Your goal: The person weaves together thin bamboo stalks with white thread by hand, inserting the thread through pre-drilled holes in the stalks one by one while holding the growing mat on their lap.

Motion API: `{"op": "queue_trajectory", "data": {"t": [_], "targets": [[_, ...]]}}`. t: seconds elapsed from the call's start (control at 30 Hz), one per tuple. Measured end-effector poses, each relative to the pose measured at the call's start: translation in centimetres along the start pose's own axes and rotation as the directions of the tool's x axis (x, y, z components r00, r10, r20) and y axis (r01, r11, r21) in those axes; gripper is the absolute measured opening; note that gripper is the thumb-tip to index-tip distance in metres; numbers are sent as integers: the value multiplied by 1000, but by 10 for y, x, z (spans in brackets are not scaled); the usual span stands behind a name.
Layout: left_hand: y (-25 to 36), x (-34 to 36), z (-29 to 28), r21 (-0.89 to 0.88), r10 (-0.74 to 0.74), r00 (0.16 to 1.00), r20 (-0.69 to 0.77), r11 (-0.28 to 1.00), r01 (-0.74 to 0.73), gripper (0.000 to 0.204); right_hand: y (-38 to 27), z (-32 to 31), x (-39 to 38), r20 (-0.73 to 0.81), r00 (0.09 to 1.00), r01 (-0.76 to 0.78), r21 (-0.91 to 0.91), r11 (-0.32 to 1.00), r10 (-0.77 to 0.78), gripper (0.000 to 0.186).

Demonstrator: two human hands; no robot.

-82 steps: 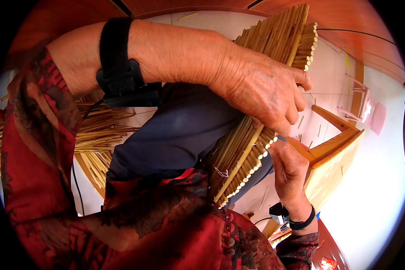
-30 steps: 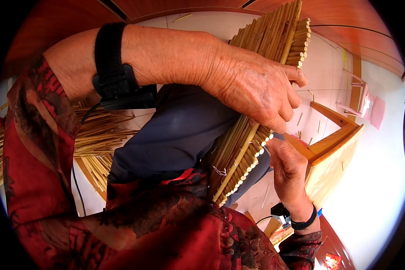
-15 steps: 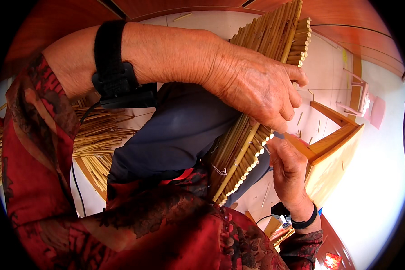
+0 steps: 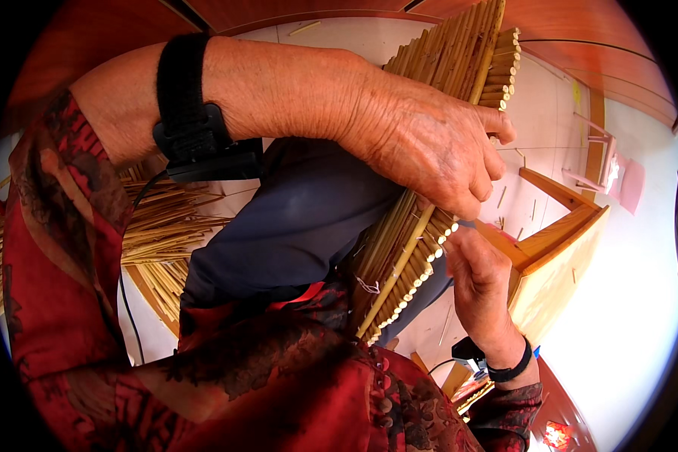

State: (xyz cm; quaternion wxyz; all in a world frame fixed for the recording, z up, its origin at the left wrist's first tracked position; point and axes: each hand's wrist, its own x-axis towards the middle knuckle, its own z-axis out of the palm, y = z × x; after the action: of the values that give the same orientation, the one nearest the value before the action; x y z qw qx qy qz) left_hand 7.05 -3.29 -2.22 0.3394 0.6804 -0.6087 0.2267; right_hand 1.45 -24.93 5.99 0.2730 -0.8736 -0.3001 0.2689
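Head view: the left hand (image 4: 437,151) lies curled over the upper face of a mat of bound reed stalks (image 4: 429,173), fingers bent down over its right edge and gripping it, the back of the hand turned up. The right hand (image 4: 484,280) sits lower, just under the same edge, its fingers bent up against the cut stalk ends; whether it clasps the stalks or only presses on them cannot be told. The mat runs slantwise from the person's lap up toward the top of the picture, resting on the dark blue trouser leg (image 4: 294,218). A black strap with a small box (image 4: 196,128) circles the left forearm, a black band (image 4: 511,369) the right wrist. Loose reed stalks (image 4: 166,226) lie heaped on the floor to the left. A wooden frame (image 4: 557,241) stands right of the hands.
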Motion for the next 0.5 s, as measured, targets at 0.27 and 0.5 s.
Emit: {"op": "queue_trajectory", "data": {"t": [0.27,0.5], "targets": [[-3,5,-9,9,-25,989,144,1000,24,6,-6,3,8,27,995,-91,-41,995,92,18],[-10,6,0,-34,51,998,44,998,-49,5,-8,-1,5,29,989,-142,-44,989,144,13]]}}
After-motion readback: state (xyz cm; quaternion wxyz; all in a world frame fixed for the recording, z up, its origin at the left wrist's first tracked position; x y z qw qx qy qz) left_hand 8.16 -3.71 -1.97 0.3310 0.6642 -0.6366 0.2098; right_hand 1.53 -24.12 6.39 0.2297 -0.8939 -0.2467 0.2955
